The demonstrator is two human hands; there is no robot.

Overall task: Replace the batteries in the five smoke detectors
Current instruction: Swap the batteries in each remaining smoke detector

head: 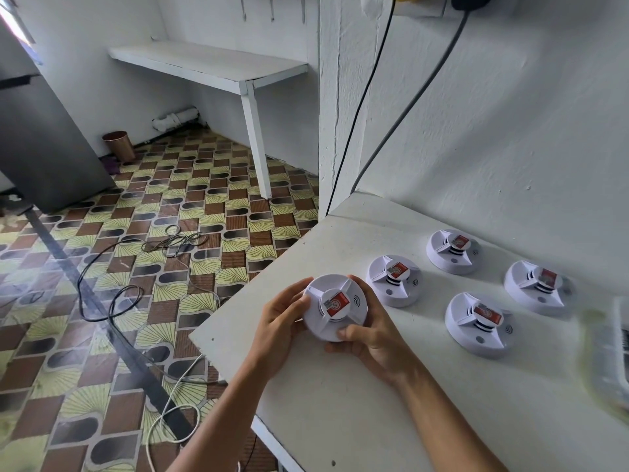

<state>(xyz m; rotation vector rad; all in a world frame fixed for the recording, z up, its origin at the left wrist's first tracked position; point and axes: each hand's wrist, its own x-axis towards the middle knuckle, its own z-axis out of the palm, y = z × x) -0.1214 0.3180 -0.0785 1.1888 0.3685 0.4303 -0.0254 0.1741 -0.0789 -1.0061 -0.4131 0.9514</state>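
Note:
A round white smoke detector (335,306) with a red label on its centre is held just above the white table (340,403), near its left edge. My left hand (280,316) grips its left side, and my right hand (369,335) grips its right and near side, thumb on the rim. Several more white detectors with red labels lie on the table to the right: one (394,284) close by, one (452,250) near the wall, one (478,323) in front, one (536,287) at the far right.
A blurred pale object (609,352) lies at the table's right edge. Two dark cables (401,114) hang down the wall behind the table. Left of the table the patterned floor carries loose cables (112,301), a copper bin (117,144) and a white shelf (211,63).

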